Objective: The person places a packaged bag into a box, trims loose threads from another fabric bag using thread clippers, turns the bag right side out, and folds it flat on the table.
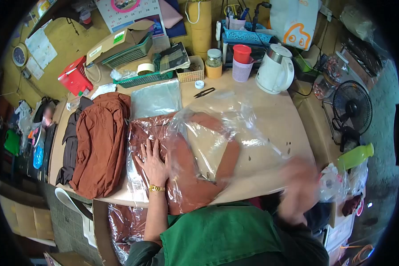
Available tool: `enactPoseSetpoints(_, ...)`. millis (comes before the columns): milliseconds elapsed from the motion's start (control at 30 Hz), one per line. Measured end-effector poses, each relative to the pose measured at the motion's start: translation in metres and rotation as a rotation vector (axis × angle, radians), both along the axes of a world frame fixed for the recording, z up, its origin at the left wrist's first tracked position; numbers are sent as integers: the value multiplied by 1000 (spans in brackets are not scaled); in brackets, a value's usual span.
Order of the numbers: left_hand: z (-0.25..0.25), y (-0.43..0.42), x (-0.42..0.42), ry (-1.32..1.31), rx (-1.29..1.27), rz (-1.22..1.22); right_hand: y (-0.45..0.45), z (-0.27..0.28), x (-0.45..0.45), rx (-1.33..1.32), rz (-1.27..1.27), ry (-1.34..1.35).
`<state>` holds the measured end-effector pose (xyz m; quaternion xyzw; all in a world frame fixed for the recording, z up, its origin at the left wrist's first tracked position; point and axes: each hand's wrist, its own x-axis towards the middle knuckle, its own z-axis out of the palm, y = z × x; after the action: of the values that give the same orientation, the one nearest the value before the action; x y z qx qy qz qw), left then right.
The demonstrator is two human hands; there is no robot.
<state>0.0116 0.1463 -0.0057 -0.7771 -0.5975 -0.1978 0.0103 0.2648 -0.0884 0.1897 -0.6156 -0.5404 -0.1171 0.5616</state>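
My left hand (153,162), with a gold watch at the wrist, lies flat with fingers spread on a rust-brown garment (181,186). Clear plastic film (248,119) covers part of this garment and spreads rightward over the table. At the table's right front edge, my right hand (299,186) is smeared by motion, so I cannot make out its fingers or whether it grips the film. Left of my left hand is a pile of rust-brown cloth (104,146) over dark cloth. Behind the garment lie clear plastic bags (156,101).
Black thread snips (204,92) and a small white lid (199,84) lie behind the film. An electric kettle (275,71), cups (242,66) and baskets (139,80) line the back. A fan (352,108) stands right. Below the front edge, a box (101,226) holds plastic-wrapped brown cloth (124,221).
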Motion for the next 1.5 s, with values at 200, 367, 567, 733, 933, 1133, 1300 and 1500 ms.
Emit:
enactPoseSetpoints(200, -45, 17, -23, 205, 179, -43, 131, -62, -83, -646, 1302, -200)
enactPoseSetpoints(367, 5, 1, 0, 67, 48, 73, 197, -149, -62, -719, 574, -526)
enactPoseSetpoints(567, 13, -1, 8, -25, 25, 102, 205, -168, 17, -671, 284, -553)
enactPoseSetpoints(733, 11, 1, 8, -27, 16, 122, 172, -173, 92, -645, -7, -411)
enactPoseSetpoints(933, 10, -1, 9, -16, 38, 120, 111, -203, 159, -724, -191, -89)
enactPoseSetpoints(1133, 4, 2, 7, 30, 56, 103, 113, -188, 118, -803, -186, -232)
enactPoseSetpoints(1300, 7, 1, 7, 33, 39, 88, 123, -203, 124, -631, -144, -203)
enactPoseSetpoints(1500, 5, -6, 1, 37, 23, 50, 94, -202, 133, -462, -79, -28)
